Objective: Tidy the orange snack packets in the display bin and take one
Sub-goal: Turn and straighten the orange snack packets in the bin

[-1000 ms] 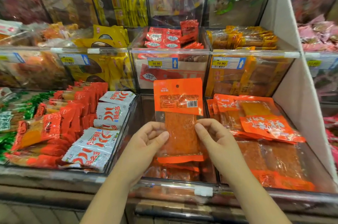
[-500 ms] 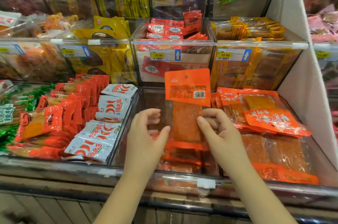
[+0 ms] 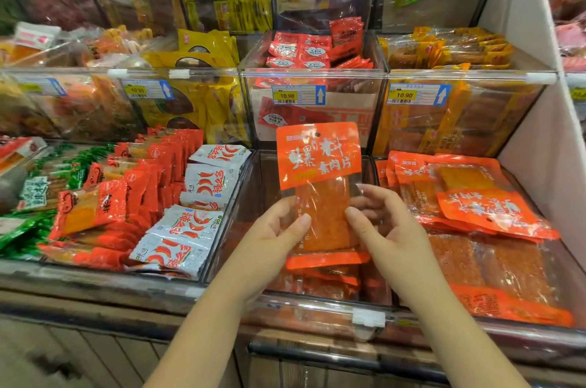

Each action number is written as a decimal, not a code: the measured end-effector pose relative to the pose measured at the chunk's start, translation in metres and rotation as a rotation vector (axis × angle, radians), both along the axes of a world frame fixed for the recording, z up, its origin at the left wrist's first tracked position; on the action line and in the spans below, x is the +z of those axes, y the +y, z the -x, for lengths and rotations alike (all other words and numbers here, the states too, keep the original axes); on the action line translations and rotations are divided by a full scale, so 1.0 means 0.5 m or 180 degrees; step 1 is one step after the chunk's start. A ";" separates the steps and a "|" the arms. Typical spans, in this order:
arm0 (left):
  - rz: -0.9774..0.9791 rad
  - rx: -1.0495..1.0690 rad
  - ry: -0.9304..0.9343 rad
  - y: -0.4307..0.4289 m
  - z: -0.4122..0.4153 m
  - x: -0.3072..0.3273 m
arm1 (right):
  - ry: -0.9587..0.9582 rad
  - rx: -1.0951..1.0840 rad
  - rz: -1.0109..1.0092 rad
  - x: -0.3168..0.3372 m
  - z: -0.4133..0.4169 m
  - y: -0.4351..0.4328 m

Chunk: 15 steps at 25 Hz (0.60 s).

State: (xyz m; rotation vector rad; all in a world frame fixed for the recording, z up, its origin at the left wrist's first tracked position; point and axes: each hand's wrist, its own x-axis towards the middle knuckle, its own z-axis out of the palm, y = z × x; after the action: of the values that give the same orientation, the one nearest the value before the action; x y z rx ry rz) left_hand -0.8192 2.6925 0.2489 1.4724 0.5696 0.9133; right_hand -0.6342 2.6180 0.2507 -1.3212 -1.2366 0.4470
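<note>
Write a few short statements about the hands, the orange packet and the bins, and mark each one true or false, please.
1. The left hand and the right hand both hold one orange packet upright over the middle bin. True.
2. The packet shows its side with white lettering. True.
3. The price tag behind it reads 12.50. False: it reads 10.90.
4. The white chilli packets lie right of the middle bin. False: they lie left of it.
</note>
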 end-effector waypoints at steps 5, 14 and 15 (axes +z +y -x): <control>-0.0151 0.0310 -0.0027 0.001 -0.002 0.002 | 0.0053 0.0338 -0.0121 0.003 0.007 -0.009; -0.0154 0.0505 0.0181 -0.003 0.000 0.005 | -0.0041 0.0276 -0.0065 -0.006 -0.004 -0.005; -0.0159 0.0504 0.0194 -0.002 0.000 0.005 | -0.0030 0.0270 -0.0067 -0.005 -0.003 -0.005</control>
State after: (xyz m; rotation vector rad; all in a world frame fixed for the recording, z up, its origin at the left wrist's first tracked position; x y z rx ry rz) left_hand -0.8194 2.6915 0.2512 1.5201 0.7209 1.0144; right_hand -0.6326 2.6154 0.2480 -1.2577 -1.3055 0.4871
